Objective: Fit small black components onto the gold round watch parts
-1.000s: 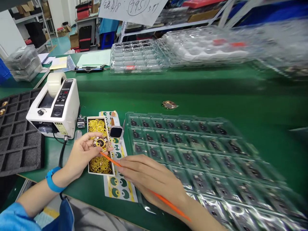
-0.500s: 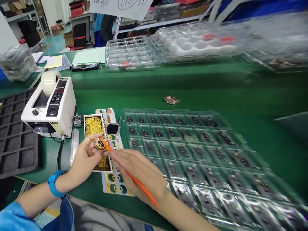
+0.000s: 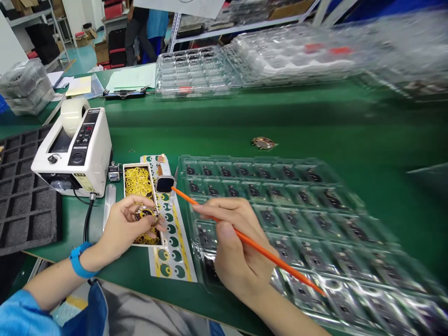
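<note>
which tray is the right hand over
The large clear blister tray of dark components, directly under the right hand. The other clear trays sit farther back on the bench, and the black foam tray lies off to the left.

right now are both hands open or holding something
Left hand: closed, holding a round gold-and-black disc.
Right hand: closed, holding a thin orange stick.

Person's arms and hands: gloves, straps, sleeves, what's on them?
No gloves: the left hand and right hand are bare. A bright blue wristband circles the left wrist, and a light blue sleeve shows on that arm. The right forearm shows no band or sleeve.
</note>
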Motion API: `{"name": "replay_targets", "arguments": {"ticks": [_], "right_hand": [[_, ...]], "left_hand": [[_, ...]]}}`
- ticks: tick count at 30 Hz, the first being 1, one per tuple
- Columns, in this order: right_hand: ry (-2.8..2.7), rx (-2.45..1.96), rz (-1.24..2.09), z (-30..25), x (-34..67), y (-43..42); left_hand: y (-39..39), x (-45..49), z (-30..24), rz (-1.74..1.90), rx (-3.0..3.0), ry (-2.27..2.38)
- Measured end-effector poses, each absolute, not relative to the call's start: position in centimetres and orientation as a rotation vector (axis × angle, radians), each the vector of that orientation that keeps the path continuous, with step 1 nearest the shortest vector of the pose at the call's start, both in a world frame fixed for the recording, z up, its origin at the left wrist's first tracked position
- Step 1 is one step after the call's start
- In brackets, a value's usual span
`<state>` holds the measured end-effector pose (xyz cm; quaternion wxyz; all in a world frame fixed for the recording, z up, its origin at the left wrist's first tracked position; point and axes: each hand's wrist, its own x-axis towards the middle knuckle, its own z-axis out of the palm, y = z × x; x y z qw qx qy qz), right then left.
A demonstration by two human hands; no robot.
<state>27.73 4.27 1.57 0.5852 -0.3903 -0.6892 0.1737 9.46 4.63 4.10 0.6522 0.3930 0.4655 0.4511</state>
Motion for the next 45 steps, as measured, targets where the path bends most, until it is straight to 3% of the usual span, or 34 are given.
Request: {"name": "replay_targets", "arguments": {"ticks": [6, 13, 22, 32, 39, 45], "right_hand": [[-1.864, -0.752, 0.27, 2.1, 26.8, 4.0], [-1.915, -0.958, 0.083, 1.5, 25.2, 4.2], [-1.818, -1.093, 0.368, 1.5, 25.0, 4.5], [-1.747, -0.87, 0.789, 2.6, 25.3, 4.9], [-2.296, -1.096, 0.504, 1.5, 25.7, 4.5], [-2.18, -1.319, 0.3, 3.1, 34.2, 3.5]], "left_hand": [[4.2, 9.7, 4.2, 1.074, 1.012, 1.148], [3.1, 10.2, 3.5, 1.026, 1.317, 1.145], [2.5, 10.0, 2.4, 0.929, 1.552, 1.194], [3.8, 9.3, 2.8, 1.043, 1.389, 1.275], [5.0, 8.2, 4.2, 1.333, 1.148, 1.245], [5.2, 7.6, 4.5, 1.293, 1.084, 1.188]]}}
